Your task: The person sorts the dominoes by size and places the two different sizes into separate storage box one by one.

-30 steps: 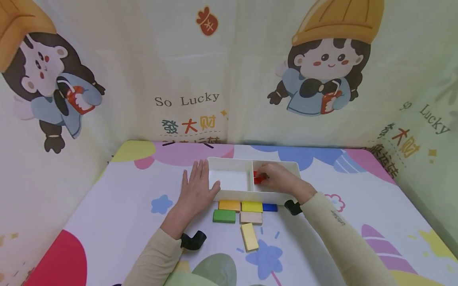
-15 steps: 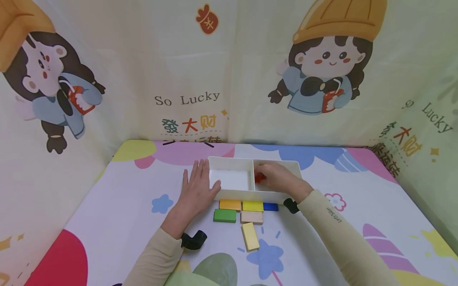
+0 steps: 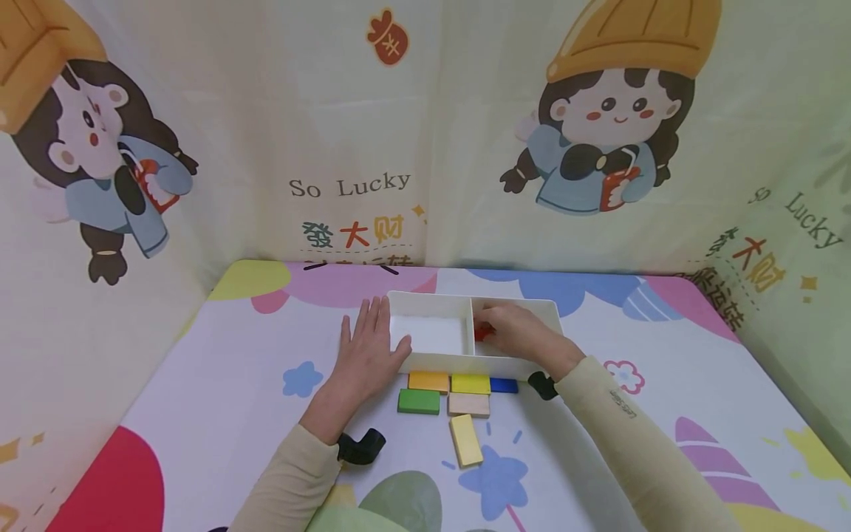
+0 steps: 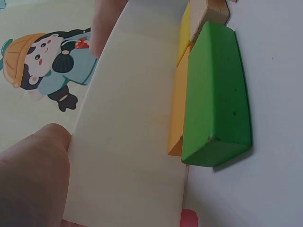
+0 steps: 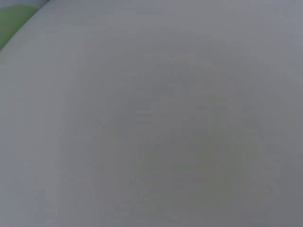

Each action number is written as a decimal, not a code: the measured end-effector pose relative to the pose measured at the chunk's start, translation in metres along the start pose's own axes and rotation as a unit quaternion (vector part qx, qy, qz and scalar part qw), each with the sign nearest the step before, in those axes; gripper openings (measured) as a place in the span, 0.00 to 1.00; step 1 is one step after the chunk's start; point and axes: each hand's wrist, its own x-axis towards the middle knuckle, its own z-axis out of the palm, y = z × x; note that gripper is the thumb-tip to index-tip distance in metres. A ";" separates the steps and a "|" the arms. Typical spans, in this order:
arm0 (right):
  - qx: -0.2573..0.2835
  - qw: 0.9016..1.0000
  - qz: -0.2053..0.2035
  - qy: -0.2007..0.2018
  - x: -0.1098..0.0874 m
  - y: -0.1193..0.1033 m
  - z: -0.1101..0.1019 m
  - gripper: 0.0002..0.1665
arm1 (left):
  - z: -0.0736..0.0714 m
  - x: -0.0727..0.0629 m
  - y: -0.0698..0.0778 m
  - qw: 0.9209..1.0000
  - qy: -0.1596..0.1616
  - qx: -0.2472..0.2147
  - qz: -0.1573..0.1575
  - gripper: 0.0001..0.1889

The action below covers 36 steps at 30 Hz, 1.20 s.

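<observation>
A white two-compartment box (image 3: 432,363) lies across the table. My left hand (image 3: 364,358), fingers straight and spread, rests against its left end, with the thumb over the near rim. In the right compartment, close to the divider, my right hand (image 3: 521,332) pinches a red block (image 3: 483,335), mostly hidden by the fingers. Along the box's near wall lie orange (image 3: 428,381), yellow (image 3: 470,383) and blue (image 3: 504,386) blocks. Nearer are a green block (image 3: 419,401) and a plain wooden one (image 3: 468,405). The left wrist view shows the green block (image 4: 218,94) close up beside the box.
A pale yellow block (image 3: 466,440) lies apart, closer to the person. The table cover (image 3: 233,384) carries printed shapes, and a printed curtain (image 3: 459,148) stands behind it. Only a blurred pale surface and a green corner show in the right wrist view.
Less of the red block shows than a second ago, as the right fingers have shifted slightly with it by the divider. The left hand and the other blocks keep their places.
</observation>
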 end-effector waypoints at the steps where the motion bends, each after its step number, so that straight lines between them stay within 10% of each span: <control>1: -0.001 1.000 0.002 0.000 -0.001 0.000 0.000 0.20 | 0.001 0.000 0.000 1.000 -0.001 -0.002 0.001 0.43; 36: 0.043 0.999 0.013 -0.017 -0.017 0.003 -0.017 0.13 | 0.001 -0.002 0.004 1.000 0.000 -0.007 -0.005 0.43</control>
